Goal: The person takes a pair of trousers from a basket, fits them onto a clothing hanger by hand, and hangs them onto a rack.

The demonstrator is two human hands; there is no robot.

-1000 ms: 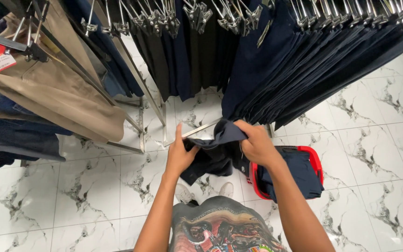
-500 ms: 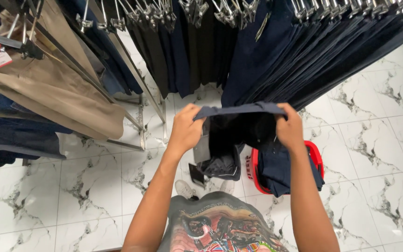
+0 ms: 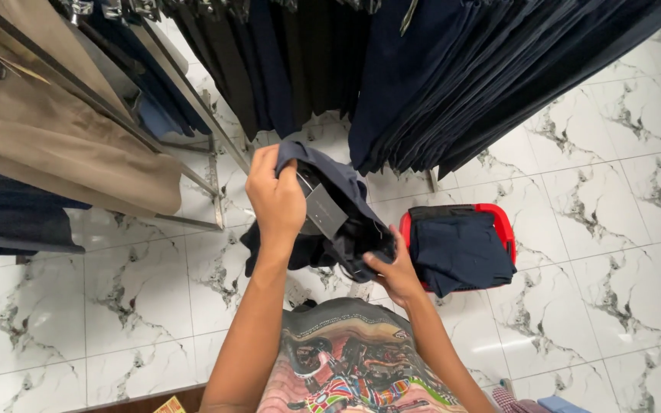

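Both hands, left hand (image 3: 275, 200) and right hand (image 3: 394, 274), gripped the dark blue cloth trousers (image 3: 329, 214) mid-frame; holding the edges even seemed best.

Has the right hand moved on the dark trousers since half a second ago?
Yes. The right hand has dropped from the waistband, level with the left hand, to the lower part of the dark trousers, beside the red basket.

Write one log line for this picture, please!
left hand: grips dark navy folded trousers | right hand: supports them underneath | red plastic basket: on floor
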